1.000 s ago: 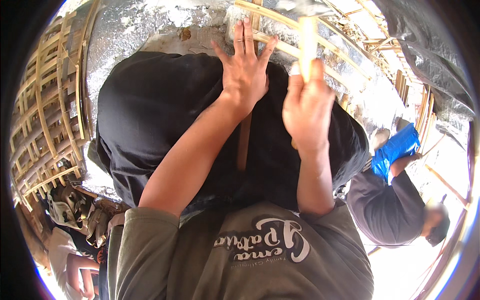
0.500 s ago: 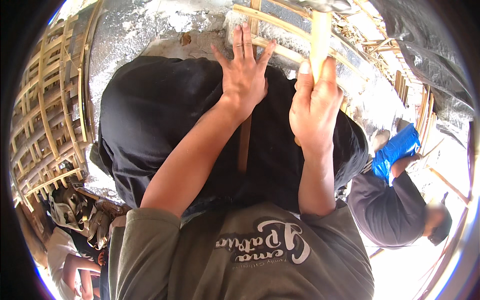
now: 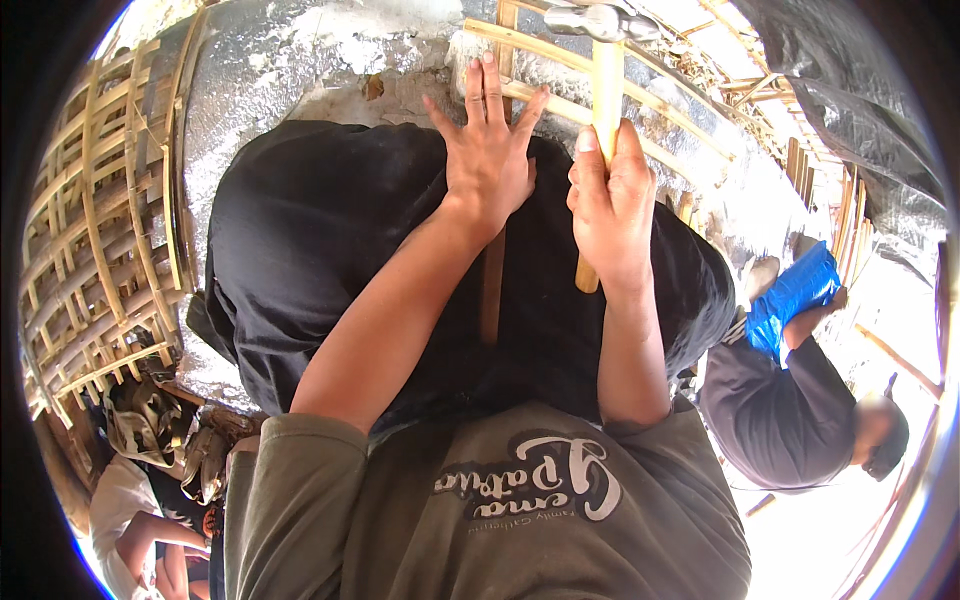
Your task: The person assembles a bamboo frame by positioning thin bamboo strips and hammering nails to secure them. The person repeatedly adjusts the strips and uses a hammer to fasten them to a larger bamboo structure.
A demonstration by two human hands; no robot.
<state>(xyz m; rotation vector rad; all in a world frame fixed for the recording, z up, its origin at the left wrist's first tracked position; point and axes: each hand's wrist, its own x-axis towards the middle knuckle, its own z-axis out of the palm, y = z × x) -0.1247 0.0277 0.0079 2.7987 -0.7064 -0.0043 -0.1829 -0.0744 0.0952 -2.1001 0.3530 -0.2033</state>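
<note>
My left hand (image 3: 488,175) lies flat with its fingers spread, reaching over a narrow wooden strip (image 3: 492,285) that runs lengthwise between my legs. Its fingertips rest by the left end of a crosswise bamboo slat (image 3: 562,106). A second crosswise slat (image 3: 545,47) lies just beyond, over the same strip. My right hand (image 3: 612,215) is closed around the pale wooden handle of a hammer (image 3: 607,90). The metal hammer head is at the top edge, over the far slats. Whether it touches them I cannot tell.
A bamboo lattice panel (image 3: 100,220) stands at the left. On the right, a person in dark clothes (image 3: 775,415) sits by a blue plastic bag (image 3: 795,300). Another person (image 3: 130,525) is at the lower left. Dark plastic sheeting (image 3: 860,90) hangs at the upper right.
My right hand has shifted a little left with the hammer, and the hammer head has come lower, more fully into view. The left hand stays almost where it was.
</note>
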